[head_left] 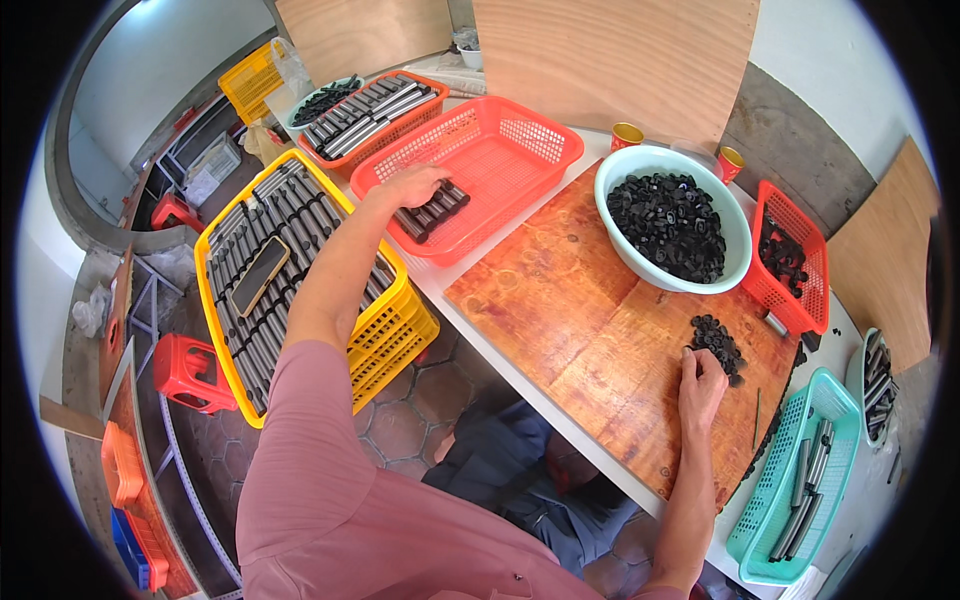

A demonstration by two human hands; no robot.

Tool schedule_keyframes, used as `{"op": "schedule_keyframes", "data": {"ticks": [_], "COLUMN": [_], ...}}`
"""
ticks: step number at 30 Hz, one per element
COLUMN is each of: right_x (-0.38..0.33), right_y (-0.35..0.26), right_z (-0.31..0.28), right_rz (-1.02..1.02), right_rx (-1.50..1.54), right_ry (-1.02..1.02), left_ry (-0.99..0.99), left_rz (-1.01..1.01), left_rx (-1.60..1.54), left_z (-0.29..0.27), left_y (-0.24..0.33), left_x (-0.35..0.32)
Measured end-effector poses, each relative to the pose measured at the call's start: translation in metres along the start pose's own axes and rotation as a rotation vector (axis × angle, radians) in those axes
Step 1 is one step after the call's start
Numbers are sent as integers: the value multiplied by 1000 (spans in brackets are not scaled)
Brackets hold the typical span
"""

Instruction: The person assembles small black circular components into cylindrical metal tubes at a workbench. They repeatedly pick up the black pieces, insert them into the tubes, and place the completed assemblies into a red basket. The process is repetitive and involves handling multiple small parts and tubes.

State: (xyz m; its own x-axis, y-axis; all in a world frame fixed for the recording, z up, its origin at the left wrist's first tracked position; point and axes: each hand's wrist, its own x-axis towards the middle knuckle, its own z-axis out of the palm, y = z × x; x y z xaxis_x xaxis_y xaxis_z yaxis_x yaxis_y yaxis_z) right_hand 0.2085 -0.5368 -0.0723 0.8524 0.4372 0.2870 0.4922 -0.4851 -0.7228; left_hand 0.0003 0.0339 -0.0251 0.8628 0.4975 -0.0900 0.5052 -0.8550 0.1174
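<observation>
My left hand [412, 185] reaches into the red basket [520, 140] and rests on a small row of dark metal tubes [437, 209] lying in its near corner; whether the fingers grip one I cannot tell. My right hand [701, 378] lies on the wooden board [580, 310], fingertips touching a little heap of small black caps [718, 343]. Its fingers are curled down onto the pieces.
A pale bowl [735, 215] full of black caps stands behind the heap. A yellow crate [392, 325] of tubes with a phone [260, 275] on top sits at my left. Orange basket [432, 108] of tubes behind, small red basket [810, 290] and teal basket [770, 490] at right.
</observation>
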Motion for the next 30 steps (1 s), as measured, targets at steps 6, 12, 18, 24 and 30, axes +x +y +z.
{"op": "schedule_keyframes", "data": {"ticks": [6, 12, 18, 24, 30], "right_x": [0, 0, -1, 0, 0], "right_y": [-4, -2, -3, -3, 1], "right_z": [-1, -1, -2, -1, -1], "right_rz": [10, 10, 21, 6, -15], "right_rx": [-7, 1, -2, 1, -7], "right_ry": [-3, -9, -7, -6, 9], "left_ry": [28, 54, 68, 74, 77], "left_rz": [19, 28, 49, 72, 93], "left_rx": [26, 46, 45, 29, 22], "left_z": [3, 7, 7, 8, 8], "left_y": [-6, -7, -7, -8, -9], "left_x": [1, 2, 3, 4, 9]}}
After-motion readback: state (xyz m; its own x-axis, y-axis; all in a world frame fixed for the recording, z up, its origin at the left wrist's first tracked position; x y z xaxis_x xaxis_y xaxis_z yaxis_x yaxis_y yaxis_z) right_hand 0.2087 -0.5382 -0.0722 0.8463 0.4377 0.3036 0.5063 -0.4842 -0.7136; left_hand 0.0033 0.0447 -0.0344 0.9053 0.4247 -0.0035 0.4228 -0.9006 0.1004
